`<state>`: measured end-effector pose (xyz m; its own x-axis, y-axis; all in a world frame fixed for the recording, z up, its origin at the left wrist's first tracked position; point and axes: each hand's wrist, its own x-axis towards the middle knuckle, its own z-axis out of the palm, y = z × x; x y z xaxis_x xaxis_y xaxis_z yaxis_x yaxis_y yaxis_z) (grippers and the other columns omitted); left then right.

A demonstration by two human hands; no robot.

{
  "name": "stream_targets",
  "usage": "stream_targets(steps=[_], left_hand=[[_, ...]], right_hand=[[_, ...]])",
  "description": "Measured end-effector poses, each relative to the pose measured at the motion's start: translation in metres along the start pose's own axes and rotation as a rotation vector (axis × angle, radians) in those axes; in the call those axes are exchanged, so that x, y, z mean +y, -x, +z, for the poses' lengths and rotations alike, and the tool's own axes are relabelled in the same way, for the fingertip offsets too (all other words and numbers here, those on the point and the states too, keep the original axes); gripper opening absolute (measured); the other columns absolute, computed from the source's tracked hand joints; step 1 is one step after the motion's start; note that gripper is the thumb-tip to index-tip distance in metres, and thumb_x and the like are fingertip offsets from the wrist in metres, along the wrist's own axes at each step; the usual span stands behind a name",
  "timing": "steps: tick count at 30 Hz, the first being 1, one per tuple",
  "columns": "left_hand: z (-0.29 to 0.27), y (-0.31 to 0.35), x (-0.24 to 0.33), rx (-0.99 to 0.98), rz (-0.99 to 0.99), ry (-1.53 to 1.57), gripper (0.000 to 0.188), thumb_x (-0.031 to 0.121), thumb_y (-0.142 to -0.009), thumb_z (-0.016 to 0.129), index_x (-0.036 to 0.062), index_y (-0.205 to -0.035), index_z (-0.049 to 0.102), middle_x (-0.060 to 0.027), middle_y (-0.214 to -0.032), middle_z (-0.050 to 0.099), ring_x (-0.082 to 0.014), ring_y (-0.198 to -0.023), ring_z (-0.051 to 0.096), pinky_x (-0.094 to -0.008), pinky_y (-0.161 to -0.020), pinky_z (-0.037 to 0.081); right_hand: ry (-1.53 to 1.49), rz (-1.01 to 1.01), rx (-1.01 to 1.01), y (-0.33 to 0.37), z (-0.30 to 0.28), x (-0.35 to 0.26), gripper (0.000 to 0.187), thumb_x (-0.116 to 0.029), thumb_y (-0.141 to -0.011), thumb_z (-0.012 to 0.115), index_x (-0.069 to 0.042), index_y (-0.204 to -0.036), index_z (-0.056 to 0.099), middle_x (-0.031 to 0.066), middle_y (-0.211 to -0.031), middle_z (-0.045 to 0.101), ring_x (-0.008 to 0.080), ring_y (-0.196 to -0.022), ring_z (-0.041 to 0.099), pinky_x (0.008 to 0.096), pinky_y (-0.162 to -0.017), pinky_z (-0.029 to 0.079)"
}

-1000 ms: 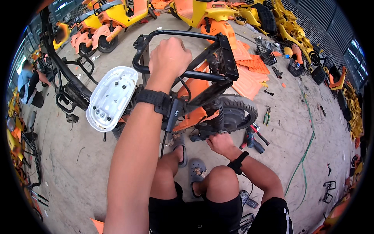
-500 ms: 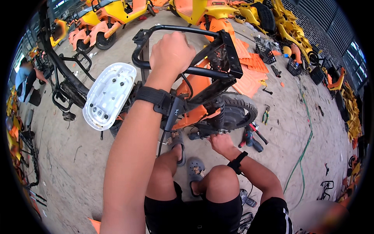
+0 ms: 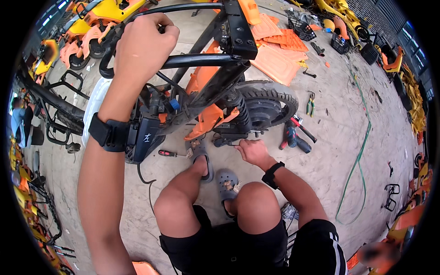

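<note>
Scooter frame [image 3: 217,87], left hand [image 3: 145,43] at top, right hand [image 3: 254,152] near wheel [image 3: 271,107]

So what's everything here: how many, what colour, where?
frame: one, black, upper centre
wheel: one, black, right of frame
panel: one, white, behind left forearm
screwdriver: one, red-black, by left shoe
drill: one, dark and red, right of wheel
long tool: one, red-black, beside drill
pliers: one pair, green, right of wheel
flat sheets: several, orange, beyond wheel
baskets: at least two, black, upper right
hose: one, green, right floor
scooters: several, yellow-orange, upper left
loose parts: many, mostly yellow, right edge
another person: one, blue top, far left
shoes: two, grey, lower centre
left hand: one, bare, over frame
right hand: one, bare, below wheel
</note>
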<state>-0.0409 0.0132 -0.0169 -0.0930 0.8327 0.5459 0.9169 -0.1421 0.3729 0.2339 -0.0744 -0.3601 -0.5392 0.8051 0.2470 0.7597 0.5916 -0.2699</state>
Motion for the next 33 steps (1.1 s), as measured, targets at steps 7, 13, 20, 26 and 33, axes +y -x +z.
stream_targets(steps=[7,13,20,26,33], left_hand=[[-0.005,-0.006,-0.025,-0.089,0.042,0.127,0.025,0.024,-0.088,0.058,0.0068,-0.099,0.072,0.0041,-0.067,0.053,-0.0023,-0.059,0.044,-0.0189,-0.053,0.034],[-0.002,-0.013,-0.025,-0.081,0.013,0.021,0.022,0.025,-0.092,0.062,0.0087,-0.103,0.073,0.0055,-0.067,0.053,0.0000,-0.056,0.041,-0.0177,-0.050,0.027],[-0.002,-0.006,-0.026,0.026,0.099,0.022,0.025,0.028,-0.090,0.061,0.0084,-0.100,0.073,0.0036,-0.067,0.051,-0.0021,-0.057,0.044,-0.0195,-0.050,0.030],[0.000,0.001,-0.011,0.056,0.084,0.087,0.029,0.030,-0.088,0.060,0.0039,-0.097,0.071,0.0032,-0.069,0.054,-0.0037,-0.061,0.045,-0.0213,-0.054,0.036],[0.002,-0.008,-0.012,0.070,0.100,0.026,0.031,0.027,-0.081,0.059,0.0008,-0.092,0.070,-0.0114,-0.066,0.062,-0.0208,-0.062,0.060,-0.0317,-0.064,0.048]], right_hand=[[-0.250,0.050,0.208,0.006,0.063,0.006,0.026,-0.027,-0.090,0.060,-0.008,-0.075,0.052,0.0085,-0.063,0.056,0.0313,-0.058,0.058,0.0412,-0.053,0.045],[-0.497,0.187,0.375,0.012,0.133,-0.008,0.020,-0.022,-0.093,0.053,-0.006,-0.080,0.052,0.0111,-0.073,0.056,0.0350,-0.064,0.058,0.0435,-0.056,0.046],[-0.516,0.189,0.320,0.014,0.125,-0.007,0.017,-0.021,-0.093,0.055,-0.007,-0.083,0.054,0.0111,-0.075,0.057,0.0347,-0.067,0.059,0.0435,-0.059,0.047],[-0.543,0.175,0.171,0.015,0.108,-0.001,0.020,-0.025,-0.097,0.052,-0.006,-0.089,0.056,0.0136,-0.079,0.063,0.0363,-0.072,0.062,0.0455,-0.062,0.048],[-0.430,0.107,-0.171,0.011,0.060,0.005,0.029,-0.030,-0.100,0.046,-0.005,-0.092,0.059,0.0158,-0.082,0.067,0.0379,-0.077,0.063,0.0487,-0.069,0.049]])
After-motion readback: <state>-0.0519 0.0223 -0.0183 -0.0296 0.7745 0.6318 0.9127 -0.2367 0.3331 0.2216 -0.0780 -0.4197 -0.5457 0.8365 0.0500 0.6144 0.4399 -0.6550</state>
